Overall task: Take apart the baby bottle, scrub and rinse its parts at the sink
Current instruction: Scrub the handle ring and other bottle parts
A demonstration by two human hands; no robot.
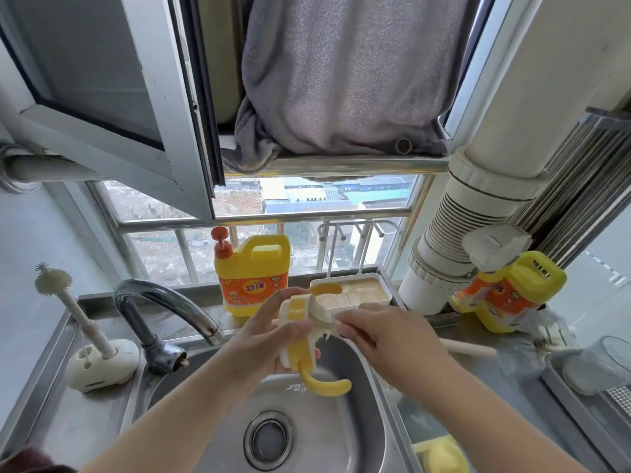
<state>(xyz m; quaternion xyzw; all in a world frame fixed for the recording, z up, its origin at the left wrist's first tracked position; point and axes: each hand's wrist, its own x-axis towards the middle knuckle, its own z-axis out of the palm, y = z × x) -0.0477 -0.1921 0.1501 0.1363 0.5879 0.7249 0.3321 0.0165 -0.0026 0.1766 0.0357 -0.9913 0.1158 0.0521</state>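
Head view, over the sink. Left hand (273,331): fingers curled round the bottle collar (296,332), a white ring with yellow handles, held above the sink basin (345,418). One yellow handle curves down and out below the palm, another loops up at the far side. Right hand (382,332): fingers bent and pinched on a small brush (336,327), its white bristles touching the collar's right edge; the brush head is mostly hidden by the fingers. Both forearms come in from the near edge and cover part of the basin rim.

Round about: drain strainer (268,438) directly below the hands. Chrome tap (164,308) arches in from the left, spout just left of the left hand. Long bottle brush (68,302) stands upright in a white holder (102,365) on the left counter. Yellow detergent jug (252,271) with red pump stands behind the hands at the window ledge; white drying tray (362,290) just right of it, partly hidden by the collar. Second yellow jug (512,291) tilted, far right, beside a white drain pipe (454,254). White rod-like handle (467,348) lies on the right counter. Clear bottle body (611,363) at the right edge, in a metal tray. Grey towel (341,80) hangs over the window rail above.
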